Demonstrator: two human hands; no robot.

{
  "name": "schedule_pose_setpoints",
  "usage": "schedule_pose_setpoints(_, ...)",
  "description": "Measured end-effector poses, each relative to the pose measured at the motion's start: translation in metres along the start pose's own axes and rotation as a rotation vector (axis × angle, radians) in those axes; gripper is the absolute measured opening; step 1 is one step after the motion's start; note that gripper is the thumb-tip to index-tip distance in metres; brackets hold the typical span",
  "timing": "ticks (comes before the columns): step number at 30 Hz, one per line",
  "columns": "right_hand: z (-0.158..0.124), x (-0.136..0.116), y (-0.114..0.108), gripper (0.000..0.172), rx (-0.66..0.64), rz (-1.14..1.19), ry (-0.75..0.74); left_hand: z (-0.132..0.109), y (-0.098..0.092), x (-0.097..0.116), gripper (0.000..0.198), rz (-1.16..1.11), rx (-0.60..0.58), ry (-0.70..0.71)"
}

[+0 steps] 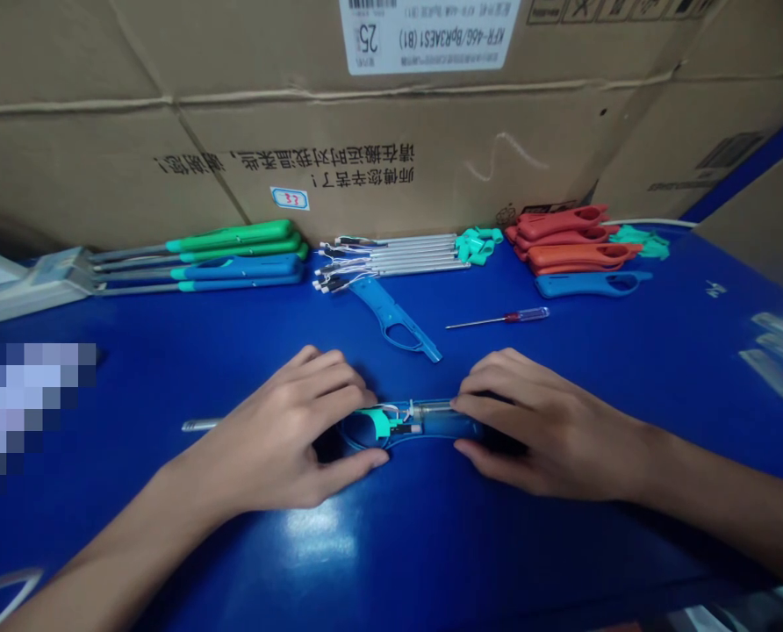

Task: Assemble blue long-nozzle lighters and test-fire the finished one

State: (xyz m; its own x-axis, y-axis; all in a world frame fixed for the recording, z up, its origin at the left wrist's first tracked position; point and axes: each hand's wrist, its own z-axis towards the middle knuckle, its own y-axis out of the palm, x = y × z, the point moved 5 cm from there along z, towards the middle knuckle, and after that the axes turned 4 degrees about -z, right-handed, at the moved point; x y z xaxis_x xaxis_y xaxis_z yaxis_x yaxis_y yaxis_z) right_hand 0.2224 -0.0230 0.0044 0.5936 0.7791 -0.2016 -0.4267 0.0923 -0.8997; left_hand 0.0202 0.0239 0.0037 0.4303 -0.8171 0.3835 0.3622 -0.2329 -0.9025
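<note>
From my remote view, both hands sit low on the blue table (431, 562), near the middle, closed around a blue plastic handle assembly (441, 423) lying flat between them. The left hand (279, 439) curls over its left end, thumb along the near side and fingers (329, 373) over the far side; the right hand (549, 430) holds the right end the same way, fingertips (463, 402) resting on a clear tube section (431, 411). Both have hold of it, though they hide much of it. Visible between them: a green piece (382, 423) and thin wires (391, 411), too tangled to sort. A metal rod (200, 426) pokes out left of the left hand; I can't tell whether it joins the assembly. Farther off lie a loose blue handle half (395, 320), a red-handled screwdriver (497, 319), wired metal tubes (391, 259) and red-orange handles (563, 237). A pixelated patch (23, 412) obscures the left edge.
</note>
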Motion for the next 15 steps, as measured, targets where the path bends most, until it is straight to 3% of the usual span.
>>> schedule_pose_setpoints(15, -0.0015, -0.0002, 0.0007, 0.017, 0.002, -0.014, -0.011, 0.0013, -0.0005, -0.0012, 0.024, 0.032, 0.031, 0.009)
